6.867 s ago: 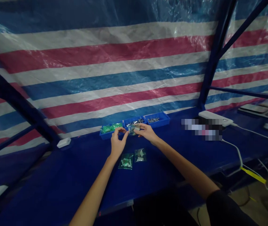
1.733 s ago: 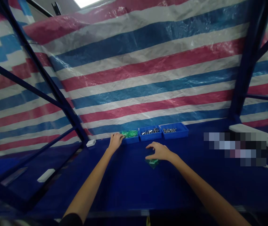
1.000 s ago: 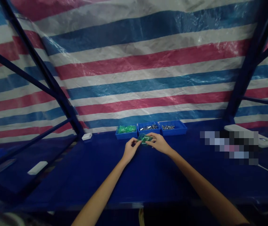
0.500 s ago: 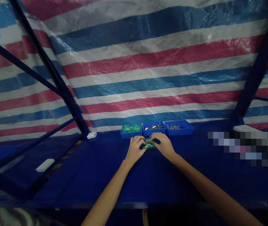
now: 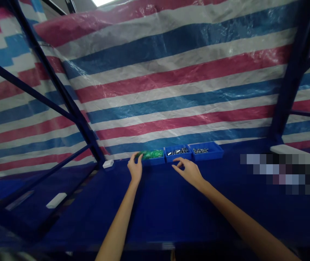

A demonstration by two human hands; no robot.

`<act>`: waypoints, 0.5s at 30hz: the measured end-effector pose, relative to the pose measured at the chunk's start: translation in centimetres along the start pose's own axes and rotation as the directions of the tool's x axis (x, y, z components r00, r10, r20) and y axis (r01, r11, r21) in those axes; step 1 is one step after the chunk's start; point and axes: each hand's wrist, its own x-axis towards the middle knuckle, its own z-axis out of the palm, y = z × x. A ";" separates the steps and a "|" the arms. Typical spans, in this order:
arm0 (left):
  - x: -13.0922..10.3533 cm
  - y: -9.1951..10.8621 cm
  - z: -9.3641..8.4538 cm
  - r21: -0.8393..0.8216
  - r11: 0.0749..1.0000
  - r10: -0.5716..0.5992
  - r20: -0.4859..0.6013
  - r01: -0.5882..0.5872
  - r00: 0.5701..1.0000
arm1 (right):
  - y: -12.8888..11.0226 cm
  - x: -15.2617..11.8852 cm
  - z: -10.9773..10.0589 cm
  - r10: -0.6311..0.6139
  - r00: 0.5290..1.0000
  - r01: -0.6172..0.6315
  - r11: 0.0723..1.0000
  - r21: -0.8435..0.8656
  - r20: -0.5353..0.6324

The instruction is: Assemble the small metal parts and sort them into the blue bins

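Note:
My left hand [image 5: 135, 167] is at the left end of the left blue bin [image 5: 157, 162], thumb and fingers closed on the edge of a green plastic packet [image 5: 143, 155]. More green packets [image 5: 156, 154] lie in that bin. My right hand [image 5: 189, 171] hovers over the table in front of the middle blue bin [image 5: 179, 158], its fingers curved and apart with nothing visible between them. The middle bin holds shiny metal parts [image 5: 177, 151]. Smaller metal pieces [image 5: 200, 150] lie in the right blue bin [image 5: 210, 154].
A small white box [image 5: 108, 164] sits on the blue table [image 5: 155, 210] left of the bins. Another white object [image 5: 56, 200] is farther left. At the right lie a pale device [image 5: 293, 149] and a blurred-out area. Blue frame posts [image 5: 288, 87] and a striped sheet [image 5: 182, 72] stand behind.
Both hands were together on a green packet in front of the bins. My left hand has moved left with a packet to the left bin; my right hand has let go. The view has tilted up slightly.

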 end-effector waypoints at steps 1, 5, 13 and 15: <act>0.7 -0.4 -0.1 0.023 0.999 0.032 0.025 -0.032 0.999 | -0.2 0.0 -0.1 -0.019 1.000 0.019 1.000 0.002 -0.003; 3.7 -2.1 0.3 0.043 0.980 0.172 0.310 -0.195 0.935 | -1.0 0.0 -0.1 -0.077 0.997 0.077 0.997 -0.007 0.005; 5.2 -4.3 2.0 0.089 0.923 0.202 0.714 -0.374 0.670 | -1.3 0.0 -0.2 -0.124 0.992 0.124 0.992 -0.006 0.026; 4.6 -4.3 2.3 0.163 0.890 0.188 0.718 -0.426 0.670 | -1.4 0.0 -0.3 -0.122 0.992 0.123 0.992 -0.010 0.042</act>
